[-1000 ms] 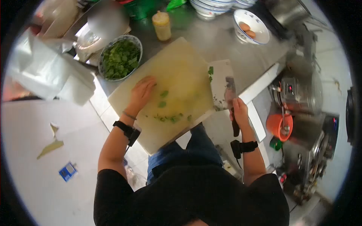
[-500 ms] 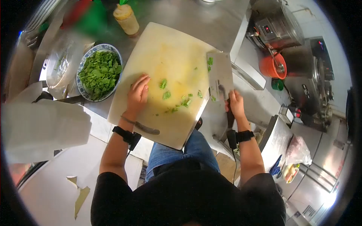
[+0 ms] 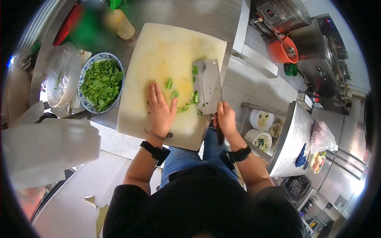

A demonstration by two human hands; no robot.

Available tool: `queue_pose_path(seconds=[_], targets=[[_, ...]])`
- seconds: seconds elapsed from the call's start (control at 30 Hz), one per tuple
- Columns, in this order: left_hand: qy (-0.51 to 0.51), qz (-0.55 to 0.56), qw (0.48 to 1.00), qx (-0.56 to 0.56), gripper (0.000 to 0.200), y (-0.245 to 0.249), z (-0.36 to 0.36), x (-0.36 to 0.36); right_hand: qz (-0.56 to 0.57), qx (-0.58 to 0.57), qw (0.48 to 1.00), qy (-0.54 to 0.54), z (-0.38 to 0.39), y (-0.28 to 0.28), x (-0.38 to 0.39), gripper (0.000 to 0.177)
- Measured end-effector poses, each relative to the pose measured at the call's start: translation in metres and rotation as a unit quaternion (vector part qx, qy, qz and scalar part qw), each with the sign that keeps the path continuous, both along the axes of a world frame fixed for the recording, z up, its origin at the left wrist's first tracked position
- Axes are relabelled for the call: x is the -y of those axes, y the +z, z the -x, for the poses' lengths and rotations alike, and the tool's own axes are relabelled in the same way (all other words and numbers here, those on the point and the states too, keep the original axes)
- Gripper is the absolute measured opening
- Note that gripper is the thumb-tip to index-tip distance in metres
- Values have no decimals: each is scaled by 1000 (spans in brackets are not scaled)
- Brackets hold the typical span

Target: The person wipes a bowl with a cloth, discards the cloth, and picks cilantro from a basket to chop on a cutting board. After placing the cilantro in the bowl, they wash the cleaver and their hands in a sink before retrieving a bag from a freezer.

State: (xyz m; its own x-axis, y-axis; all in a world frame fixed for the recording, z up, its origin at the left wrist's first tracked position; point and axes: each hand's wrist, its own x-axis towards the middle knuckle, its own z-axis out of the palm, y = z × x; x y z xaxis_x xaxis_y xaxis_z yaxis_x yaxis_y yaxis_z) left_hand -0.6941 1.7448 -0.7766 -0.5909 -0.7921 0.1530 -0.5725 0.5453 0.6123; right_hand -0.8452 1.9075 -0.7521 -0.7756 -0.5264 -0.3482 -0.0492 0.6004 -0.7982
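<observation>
A white cutting board [image 3: 139,67] lies on the steel counter with scattered bits of chopped green leaves [image 3: 174,94] on it. My right hand [image 3: 226,117] grips the dark handle of a wide cleaver [image 3: 208,81], whose blade lies over the board's right side, with green bits on it and along its left edge. My left hand [image 3: 160,109] rests on the board, fingers stretched out, beside the loose leaves. To the left of the board stands a blue-and-white bowl [image 3: 121,88] full of chopped greens.
A squeeze bottle [image 3: 125,27] stands beyond the bowl. A clear plastic-covered bowl [image 3: 61,83] is at the left. Pots, an orange bucket [image 3: 282,50] and a steel side counter [image 3: 291,139] are on the right. Round white containers [image 3: 262,120] sit low between.
The cleaver has moved left from the board's right edge onto the board, against the green bits. My left hand has shifted right and spread its fingers. The camera view has shifted too.
</observation>
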Motion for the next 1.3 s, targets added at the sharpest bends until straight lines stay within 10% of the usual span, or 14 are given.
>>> queue_pose_path(seconds=[0.7, 0.83, 1.3], targets=[[62, -7, 986, -155, 62, 18, 7, 18, 69, 94, 989, 93, -90, 10, 73, 27], [49, 161, 957, -236, 34, 67, -6, 60, 170, 83, 976, 106, -102, 43, 104, 28], [114, 163, 980, -16, 11, 96, -107, 205, 206, 163, 959, 109, -84, 58, 144, 28]])
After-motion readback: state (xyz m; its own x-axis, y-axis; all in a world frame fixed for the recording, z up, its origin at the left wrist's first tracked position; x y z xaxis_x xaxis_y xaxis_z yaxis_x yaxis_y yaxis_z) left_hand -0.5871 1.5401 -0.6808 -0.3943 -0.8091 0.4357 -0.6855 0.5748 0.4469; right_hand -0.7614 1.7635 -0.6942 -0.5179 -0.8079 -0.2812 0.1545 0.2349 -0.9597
